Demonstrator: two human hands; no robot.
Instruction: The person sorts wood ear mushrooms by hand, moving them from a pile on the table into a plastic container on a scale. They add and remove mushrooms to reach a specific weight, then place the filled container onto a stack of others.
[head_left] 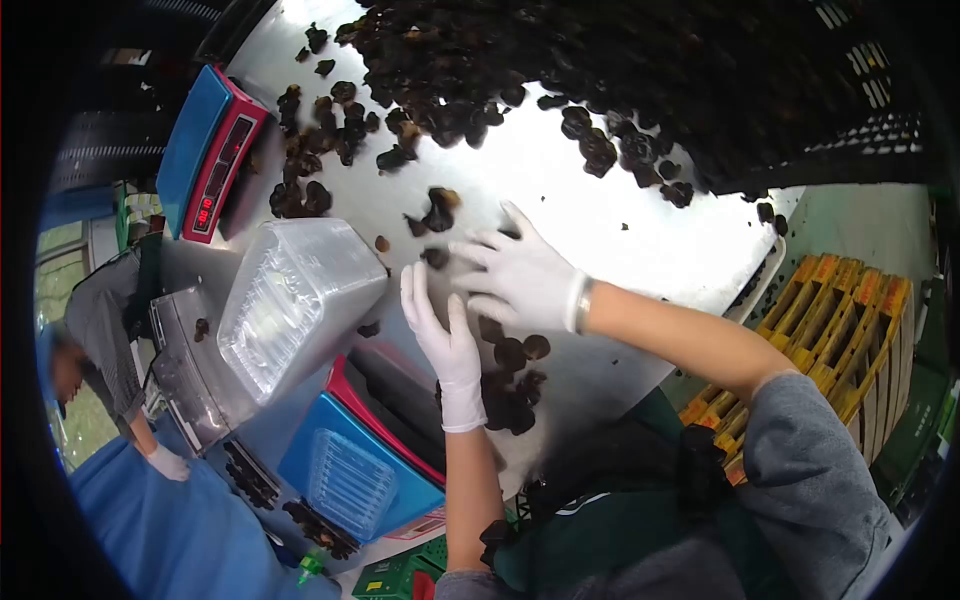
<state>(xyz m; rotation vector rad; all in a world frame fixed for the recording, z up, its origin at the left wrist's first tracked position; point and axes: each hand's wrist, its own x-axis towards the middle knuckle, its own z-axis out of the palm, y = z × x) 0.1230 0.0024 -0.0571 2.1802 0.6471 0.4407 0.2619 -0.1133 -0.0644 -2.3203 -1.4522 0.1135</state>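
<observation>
My right hand (525,275), in a white glove, hovers over the metal table with its fingers spread. One dark, mushroom-like piece (434,257) lies beside its fingertips. My left hand (440,345), gloved too, is held upright just left of it, fingers stretched out and thumb apart. Neither hand visibly holds anything. More dark brown pieces (510,353) lie close to my left wrist, and a curled one (437,210) rests above the hands. The big dark heap (450,60) spreads over the far side of the table.
A stack of clear plastic trays (300,290) stands at left. Beyond it sits a red-and-blue scale (195,150). Nearer, a second scale (420,500) carries a clear tray (350,485). A co-worker's gloved hand (168,463) is at far left. Yellow pallets (820,320) stand right.
</observation>
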